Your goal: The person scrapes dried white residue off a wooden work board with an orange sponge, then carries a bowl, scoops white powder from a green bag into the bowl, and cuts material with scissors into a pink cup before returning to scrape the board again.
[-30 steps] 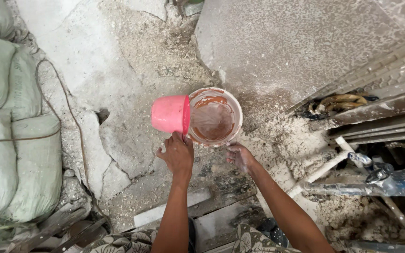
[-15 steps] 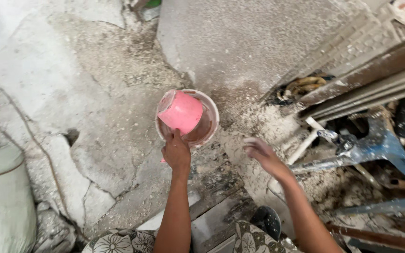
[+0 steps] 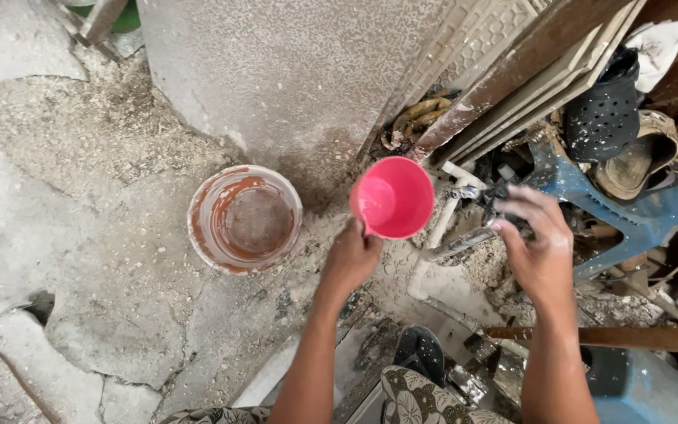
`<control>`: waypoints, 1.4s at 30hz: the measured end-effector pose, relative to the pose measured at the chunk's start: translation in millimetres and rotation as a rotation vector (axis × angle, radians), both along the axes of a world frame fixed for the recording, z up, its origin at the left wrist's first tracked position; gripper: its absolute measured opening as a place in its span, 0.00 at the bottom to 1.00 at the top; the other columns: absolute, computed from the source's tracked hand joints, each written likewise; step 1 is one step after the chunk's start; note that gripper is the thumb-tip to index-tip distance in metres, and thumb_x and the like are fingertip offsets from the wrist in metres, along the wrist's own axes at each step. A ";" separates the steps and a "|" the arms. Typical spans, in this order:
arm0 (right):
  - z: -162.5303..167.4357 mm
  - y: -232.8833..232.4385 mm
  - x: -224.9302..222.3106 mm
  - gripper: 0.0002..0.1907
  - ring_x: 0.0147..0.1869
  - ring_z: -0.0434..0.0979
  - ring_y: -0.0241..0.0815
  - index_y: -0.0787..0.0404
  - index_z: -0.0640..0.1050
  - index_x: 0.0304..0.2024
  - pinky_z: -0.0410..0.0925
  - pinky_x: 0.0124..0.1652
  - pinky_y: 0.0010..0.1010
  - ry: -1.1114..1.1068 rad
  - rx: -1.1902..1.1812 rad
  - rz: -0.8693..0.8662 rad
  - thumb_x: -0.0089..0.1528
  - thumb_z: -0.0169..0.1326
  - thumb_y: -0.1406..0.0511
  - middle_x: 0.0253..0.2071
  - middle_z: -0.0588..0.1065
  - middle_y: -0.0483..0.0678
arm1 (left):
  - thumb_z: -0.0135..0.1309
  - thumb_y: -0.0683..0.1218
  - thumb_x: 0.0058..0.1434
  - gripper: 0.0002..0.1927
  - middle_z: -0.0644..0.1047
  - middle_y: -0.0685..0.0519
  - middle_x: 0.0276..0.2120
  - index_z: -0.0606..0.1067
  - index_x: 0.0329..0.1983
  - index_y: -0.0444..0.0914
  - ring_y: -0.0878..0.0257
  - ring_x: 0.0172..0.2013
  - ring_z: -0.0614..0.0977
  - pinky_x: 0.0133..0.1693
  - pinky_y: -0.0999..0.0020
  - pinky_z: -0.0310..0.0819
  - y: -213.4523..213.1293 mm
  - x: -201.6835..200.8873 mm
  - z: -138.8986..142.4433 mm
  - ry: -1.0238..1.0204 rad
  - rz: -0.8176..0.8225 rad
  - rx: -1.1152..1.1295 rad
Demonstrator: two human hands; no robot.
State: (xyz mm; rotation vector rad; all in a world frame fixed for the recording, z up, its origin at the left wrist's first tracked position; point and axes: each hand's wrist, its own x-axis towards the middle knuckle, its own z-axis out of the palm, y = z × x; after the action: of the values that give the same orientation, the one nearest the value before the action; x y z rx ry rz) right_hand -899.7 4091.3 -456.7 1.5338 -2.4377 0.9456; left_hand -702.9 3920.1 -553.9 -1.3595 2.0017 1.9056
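My left hand (image 3: 351, 263) grips the handle of a pink plastic cup (image 3: 394, 196), held upright and open-side up just right of a white bucket (image 3: 207, 235). The bucket stands on the rough concrete floor and is smeared inside with reddish-brown residue. My right hand (image 3: 539, 251) is spread, fingers apart, its fingertips at a white pipe with a metal tap (image 3: 461, 182) beside the cup. It holds nothing.
A grey stone slab (image 3: 292, 71) leans at the back. Stacked boards and tiles (image 3: 512, 78) run diagonally at upper right. A blue plastic frame (image 3: 629, 204), dark sandals (image 3: 606, 110) and a wooden handle (image 3: 614, 336) crowd the right side. Rubble and sawdust cover the cracked floor.
My left hand carried the pink cup from over the bucket to the right, beside the pipe and tap. My right hand moved right toward the tap. The view shifted right.
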 end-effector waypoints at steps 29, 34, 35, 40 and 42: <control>8.7 -52.8 -15.8 0.12 0.50 0.82 0.56 0.61 0.81 0.52 0.74 0.46 0.40 -0.119 0.067 0.038 0.69 0.54 0.63 0.50 0.81 0.54 | 0.47 0.51 0.69 0.16 0.80 0.39 0.35 0.70 0.44 0.31 0.46 0.37 0.84 0.39 0.51 0.76 21.7 -51.2 2.7 -0.008 -0.070 -0.190; 9.8 -52.3 -17.5 0.13 0.49 0.83 0.55 0.61 0.80 0.53 0.74 0.45 0.41 -0.169 0.119 0.018 0.69 0.53 0.63 0.50 0.81 0.55 | 0.43 0.50 0.71 0.15 0.80 0.43 0.35 0.70 0.45 0.33 0.53 0.33 0.86 0.34 0.56 0.80 23.8 -52.0 14.1 -0.091 -0.135 -0.133; 10.0 -51.9 -17.2 0.13 0.48 0.83 0.55 0.61 0.80 0.53 0.74 0.44 0.41 -0.169 0.114 0.016 0.70 0.52 0.63 0.50 0.81 0.55 | 0.43 0.50 0.71 0.15 0.80 0.43 0.35 0.70 0.45 0.33 0.53 0.33 0.86 0.34 0.56 0.79 24.0 -51.5 15.0 -0.079 -0.128 -0.148; 9.7 -51.6 -13.3 0.13 0.44 0.84 0.54 0.59 0.80 0.53 0.74 0.43 0.40 -0.194 0.080 -0.020 0.71 0.50 0.63 0.46 0.81 0.54 | 0.45 0.51 0.70 0.16 0.81 0.42 0.34 0.71 0.45 0.32 0.52 0.34 0.86 0.36 0.55 0.78 21.6 -46.6 12.6 -0.025 -0.085 -0.168; 9.0 -52.1 -13.5 0.12 0.42 0.83 0.54 0.59 0.80 0.53 0.73 0.40 0.40 -0.162 0.075 -0.016 0.72 0.49 0.64 0.46 0.81 0.55 | 0.47 0.51 0.69 0.17 0.81 0.42 0.34 0.72 0.44 0.31 0.52 0.33 0.86 0.36 0.55 0.77 20.6 -45.6 10.1 0.017 -0.058 -0.175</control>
State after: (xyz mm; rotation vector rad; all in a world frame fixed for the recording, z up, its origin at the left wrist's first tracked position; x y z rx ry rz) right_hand -913.2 4039.1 -447.6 1.5143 -2.6193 1.0249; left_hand -748.4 3940.7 -543.7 -1.3095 2.2359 1.7601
